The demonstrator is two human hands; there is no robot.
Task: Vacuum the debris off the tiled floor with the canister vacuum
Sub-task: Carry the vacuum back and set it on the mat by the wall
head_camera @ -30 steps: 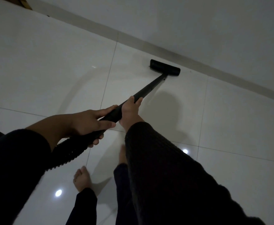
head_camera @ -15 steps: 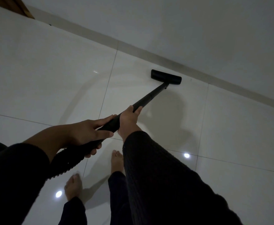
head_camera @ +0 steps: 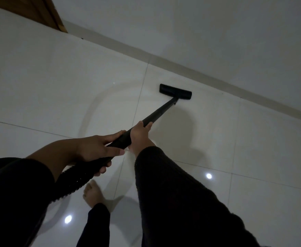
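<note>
The black floor nozzle (head_camera: pixel 175 91) sits flat on the pale glossy tiled floor (head_camera: pixel 57 90), on the tile just right of a grout line and near the skirting strip (head_camera: pixel 208 77) at the foot of the wall (head_camera: pixel 217 32), though not touching it. From its middle the black wand (head_camera: pixel 161 113) slants back down toward me into both of my hands.

My right hand (head_camera: pixel 140 136) is the forward one: it grips the wand from the right side, knuckles up, fingers (head_camera: pixel 147 126) clenched around the tube with the tips pointing up the shaft. The wrist bends down into a dark knitted sleeve (head_camera: pixel 173 193), and that forearm runs steeply toward the lower right of my view.

My left hand (head_camera: pixel 96 148) sits just behind, nearly touching the right, wrapped over the thicker rear end of the wand where the ribbed hose (head_camera: pixel 71 182) joins. Its fingers curl over the top and under the tube, thumb lying along the near side, grasping firmly. The left forearm is bare above a pushed-up dark sleeve (head_camera: pixel 12 193) and comes in from the lower left, nearly level.

The hose drops away under that arm. Below it a bare foot (head_camera: pixel 92 195) stands on the tile, with a dark trouser leg (head_camera: pixel 96 227) above it. Three bright light spots reflect in the floor, and a brown wooden door edge (head_camera: pixel 39 11) shows at the upper left. I can make out no debris in this dim light.
</note>
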